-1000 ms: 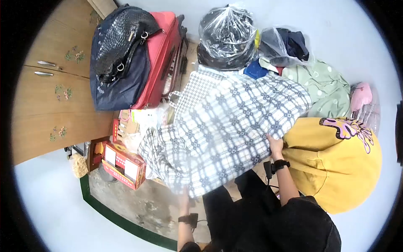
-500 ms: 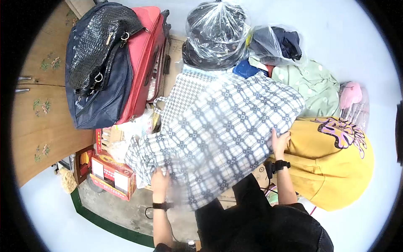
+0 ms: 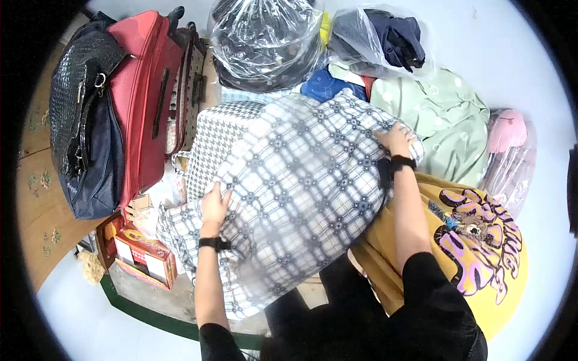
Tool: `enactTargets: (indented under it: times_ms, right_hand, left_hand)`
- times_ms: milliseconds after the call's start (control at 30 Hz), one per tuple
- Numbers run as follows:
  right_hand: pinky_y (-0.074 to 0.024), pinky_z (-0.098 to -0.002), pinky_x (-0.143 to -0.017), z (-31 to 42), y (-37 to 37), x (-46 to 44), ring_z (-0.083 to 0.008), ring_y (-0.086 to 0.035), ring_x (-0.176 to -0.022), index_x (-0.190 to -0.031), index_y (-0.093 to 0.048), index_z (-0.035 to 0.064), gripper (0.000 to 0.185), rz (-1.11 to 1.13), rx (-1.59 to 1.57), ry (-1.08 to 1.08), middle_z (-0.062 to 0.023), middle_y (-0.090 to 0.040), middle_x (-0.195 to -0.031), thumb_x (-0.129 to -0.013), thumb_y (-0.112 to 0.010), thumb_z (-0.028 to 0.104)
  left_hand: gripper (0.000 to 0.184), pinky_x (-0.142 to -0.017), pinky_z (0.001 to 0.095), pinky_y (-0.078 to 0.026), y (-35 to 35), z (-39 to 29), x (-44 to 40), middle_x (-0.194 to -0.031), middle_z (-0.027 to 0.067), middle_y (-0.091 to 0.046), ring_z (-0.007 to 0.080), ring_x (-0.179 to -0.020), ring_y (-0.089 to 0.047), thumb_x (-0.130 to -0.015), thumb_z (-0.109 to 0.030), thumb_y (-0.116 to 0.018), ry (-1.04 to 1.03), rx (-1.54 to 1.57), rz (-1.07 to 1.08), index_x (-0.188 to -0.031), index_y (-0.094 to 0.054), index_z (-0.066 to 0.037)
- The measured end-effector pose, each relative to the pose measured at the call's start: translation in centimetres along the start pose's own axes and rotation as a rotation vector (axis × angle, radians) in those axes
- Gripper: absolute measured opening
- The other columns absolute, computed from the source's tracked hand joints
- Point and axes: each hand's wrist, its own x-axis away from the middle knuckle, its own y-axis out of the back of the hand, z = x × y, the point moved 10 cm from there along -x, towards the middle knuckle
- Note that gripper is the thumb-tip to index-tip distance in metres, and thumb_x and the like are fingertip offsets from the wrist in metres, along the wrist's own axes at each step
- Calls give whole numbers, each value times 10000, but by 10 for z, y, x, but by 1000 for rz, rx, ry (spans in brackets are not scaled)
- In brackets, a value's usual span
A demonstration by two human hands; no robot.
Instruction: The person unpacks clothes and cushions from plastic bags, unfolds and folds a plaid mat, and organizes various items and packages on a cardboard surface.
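Note:
A white and blue-grey plaid cloth (image 3: 301, 186) spreads across the middle of the view, bulging and partly blurred. On its left part lies my left hand (image 3: 214, 207), thumb and fingers apart against the fabric. My right hand (image 3: 396, 139) rests on the upper right edge of the same cloth, fingers stretched out over it. Each wrist wears a dark band. Below the left hand the cloth gathers in folds. Beneath its upper left side shows a houndstooth-patterned fabric (image 3: 220, 132). A mustard-yellow garment with a printed design (image 3: 475, 234) lies beside my right forearm.
A red suitcase (image 3: 144, 114) stands at left, with a black bag (image 3: 81, 102) against it. Clear plastic bags (image 3: 268, 45) of dark items sit at the back. Green dotted fabric (image 3: 433, 120) and a wrapped pink item (image 3: 507, 132) lie right. A red box (image 3: 144, 256) stands lower left.
My right hand has moved up along the cloth's right side. My left hand has moved up and left from the gathered lower corner. The view has shifted, and the yellow garment shows more of its print.

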Motion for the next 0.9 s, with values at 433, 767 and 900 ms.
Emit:
enactTargets:
  times_ms: [433,767,900]
  right_hand:
    - [-393,-412,-690,101,52,10,-329,-564,-763,-785,-577,55,92,-418,-608,600,-127,-610,-772,-735,-545,125]
    - [-265,-485,-993,155,-125,44,-358,-362,-1205,-1231,-441,63,537,300,-209,595,-223,-418,-1264,-868,-304,433]
    - [-319,-385,-973,127,-126,55,-373,-404,-1155,-1192,-479,24,480,209,-405,714,-231,-435,-1244,-813,-488,319]
  left_hand:
    - [237,-724,374,-421,154,22,119,-879,210,-574,331,-807,-549,-823,-93,-511,33,170,-457,-1019,-494,38]
    - [746,-1056,469,-38,-17,102,85,-1418,238,-116,354,-1323,-82,-788,-325,-479,331,-95,-125,-1386,-125,-56]
    - [711,-1056,477,-63,-23,104,88,-1387,211,-235,344,-1299,-177,-784,-291,-504,265,71,-275,-1376,-176,-72]
